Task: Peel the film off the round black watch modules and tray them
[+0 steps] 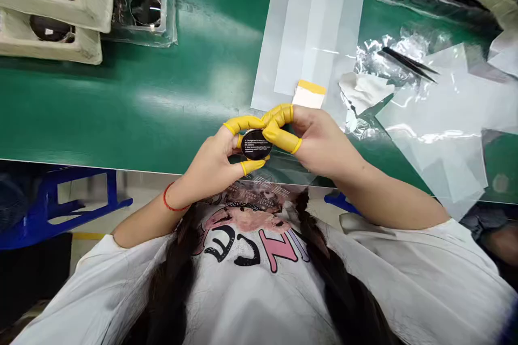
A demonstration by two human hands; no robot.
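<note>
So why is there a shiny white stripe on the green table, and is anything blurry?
Head view: a long white glare streak lies across the green mat, the crinkled foil glints, the black disc looks sharp enough to show tiny print, and the blue frame below looks a bit soft.

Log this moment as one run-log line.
Hands: left hand, right hand | Holding: round black disc with white print | Fingertips: yellow rubber finger cots | Surface: green workbench

Black disc (256,145), yellow finger cots (280,139)
</note>
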